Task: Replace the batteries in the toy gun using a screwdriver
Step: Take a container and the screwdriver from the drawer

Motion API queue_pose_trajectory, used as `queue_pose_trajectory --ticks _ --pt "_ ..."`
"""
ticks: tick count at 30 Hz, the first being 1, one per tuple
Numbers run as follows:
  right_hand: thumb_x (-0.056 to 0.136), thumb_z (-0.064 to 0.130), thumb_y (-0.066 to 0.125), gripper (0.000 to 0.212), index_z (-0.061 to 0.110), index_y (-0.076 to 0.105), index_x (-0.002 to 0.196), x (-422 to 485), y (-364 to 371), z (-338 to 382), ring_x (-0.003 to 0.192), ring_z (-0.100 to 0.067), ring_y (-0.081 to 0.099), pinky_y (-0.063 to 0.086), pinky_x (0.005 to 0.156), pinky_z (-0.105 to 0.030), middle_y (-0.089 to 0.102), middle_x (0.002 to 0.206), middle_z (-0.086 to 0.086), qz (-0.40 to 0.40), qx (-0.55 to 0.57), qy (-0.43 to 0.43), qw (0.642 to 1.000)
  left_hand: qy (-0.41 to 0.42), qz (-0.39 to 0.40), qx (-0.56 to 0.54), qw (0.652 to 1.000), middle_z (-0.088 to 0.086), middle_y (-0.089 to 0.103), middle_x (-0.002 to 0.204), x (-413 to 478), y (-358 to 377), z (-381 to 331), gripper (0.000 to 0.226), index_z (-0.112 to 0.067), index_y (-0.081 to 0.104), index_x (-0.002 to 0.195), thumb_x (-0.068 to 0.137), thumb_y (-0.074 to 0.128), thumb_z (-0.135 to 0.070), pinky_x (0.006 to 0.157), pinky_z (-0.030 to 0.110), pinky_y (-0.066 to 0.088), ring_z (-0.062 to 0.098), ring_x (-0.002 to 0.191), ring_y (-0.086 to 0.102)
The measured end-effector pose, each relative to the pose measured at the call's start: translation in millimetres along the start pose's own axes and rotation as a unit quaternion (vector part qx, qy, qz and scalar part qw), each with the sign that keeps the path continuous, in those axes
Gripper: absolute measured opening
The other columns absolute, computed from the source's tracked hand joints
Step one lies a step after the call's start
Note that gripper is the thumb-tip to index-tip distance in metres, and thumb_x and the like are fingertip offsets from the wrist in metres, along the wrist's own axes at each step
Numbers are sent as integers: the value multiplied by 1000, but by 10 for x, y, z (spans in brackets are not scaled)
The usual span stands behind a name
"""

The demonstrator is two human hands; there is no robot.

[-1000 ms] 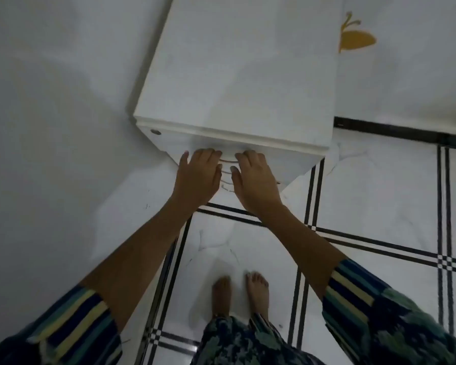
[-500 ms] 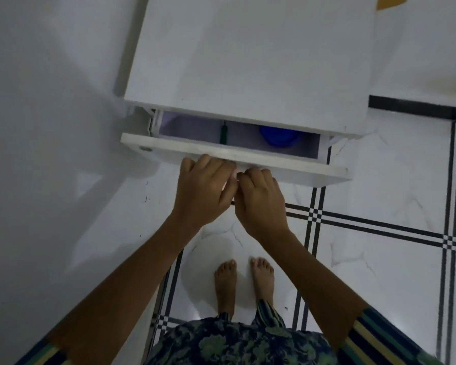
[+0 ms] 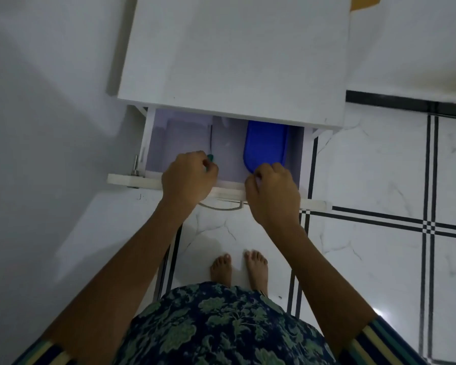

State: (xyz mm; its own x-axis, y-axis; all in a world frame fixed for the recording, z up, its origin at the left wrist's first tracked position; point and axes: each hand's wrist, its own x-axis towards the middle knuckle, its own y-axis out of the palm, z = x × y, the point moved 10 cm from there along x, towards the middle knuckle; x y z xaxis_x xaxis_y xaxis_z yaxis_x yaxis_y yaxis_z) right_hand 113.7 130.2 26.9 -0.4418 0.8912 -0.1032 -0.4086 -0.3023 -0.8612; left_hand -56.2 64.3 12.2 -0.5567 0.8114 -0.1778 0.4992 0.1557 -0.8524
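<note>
Left hand (image 3: 188,177) tight round screwdriver (image 3: 210,147)

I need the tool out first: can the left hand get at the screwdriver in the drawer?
Probably yes. The drawer stands open, nothing covers the screwdriver, and the left hand seems to have its fingers curled on the green handle.

At home: bare feet (image 3: 221,268) stood on marble-look floor tiles (image 3: 374,175) beside a white drawer cabinet (image 3: 234,54) against a plain wall (image 3: 37,114).
</note>
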Motion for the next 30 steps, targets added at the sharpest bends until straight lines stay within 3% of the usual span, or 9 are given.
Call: queue_pose_trajectory --ticks 4,9,12,15,18,20,24,26,30 --pt "95 28 58 36 1 55 119 218 -28 -295 110 -27 49 43 85 -31 53 119 -14 -2 43 133 990 -95 76 14 993 3 48 54 312 238 249 40 -8 50 58 88 63 -32 48 23 39 18 49 48" --pt "88 36 71 57 -4 49 122 409 194 -510 105 -31 59 54 84 -41 59 116 -16 25 130 262 956 -192 226 36 954 5 60 72 407 663 455 39 -10 55 74 74 78 -42 54 24 47 21 68 63" --pt "81 35 79 66 -1 46 125 328 364 -624 104 -28 58 52 75 -35 56 115 -10 63 265 362 892 -223 254 -8 941 8 59 79 416 739 536 28 -8 54 80 81 74 -28 62 28 54 23 75 64" --pt "84 30 76 39 8 51 104 186 544 -663 104 -32 61 58 81 -42 58 111 -10 105 395 434 803 -275 219 -128 928 11 56 78 370 570 553 19 -8 51 76 91 54 -18 57 29 51 22 66 59" --pt "90 27 70 26 12 54 103 127 587 -549 103 -34 64 58 86 -43 64 113 -15 146 432 425 782 -379 188 -312 851 5 49 64 111 348 559 22 -9 53 77 94 43 -20 54 26 44 19 55 54" --pt "90 25 70 29 11 54 110 95 569 -471 106 -36 64 58 86 -43 64 113 -17 155 473 425 756 -401 190 -375 814 1 45 58 -83 182 501 22 -14 51 72 92 44 -20 54 26 42 17 52 51" --pt "87 25 73 32 8 55 108 -64 424 -286 108 -40 64 57 88 -49 62 114 -23 172 551 448 682 -383 212 -417 796 1 53 53 -446 -138 387 37 -17 48 65 99 43 -31 51 25 43 15 45 55" --pt "85 23 75 32 8 55 105 -189 333 -178 107 -43 65 56 89 -51 63 114 -25 194 568 448 663 -375 235 -407 799 9 67 63 -650 -231 367 41 -15 49 65 101 41 -32 59 28 52 20 57 68" --pt "79 24 78 36 9 59 106 -356 94 20 99 -41 69 60 81 -45 67 108 -28 244 528 399 709 -383 221 -393 806 15 76 88 -898 -262 428 44 -13 47 63 102 39 -32 87 45 50 26 93 69"
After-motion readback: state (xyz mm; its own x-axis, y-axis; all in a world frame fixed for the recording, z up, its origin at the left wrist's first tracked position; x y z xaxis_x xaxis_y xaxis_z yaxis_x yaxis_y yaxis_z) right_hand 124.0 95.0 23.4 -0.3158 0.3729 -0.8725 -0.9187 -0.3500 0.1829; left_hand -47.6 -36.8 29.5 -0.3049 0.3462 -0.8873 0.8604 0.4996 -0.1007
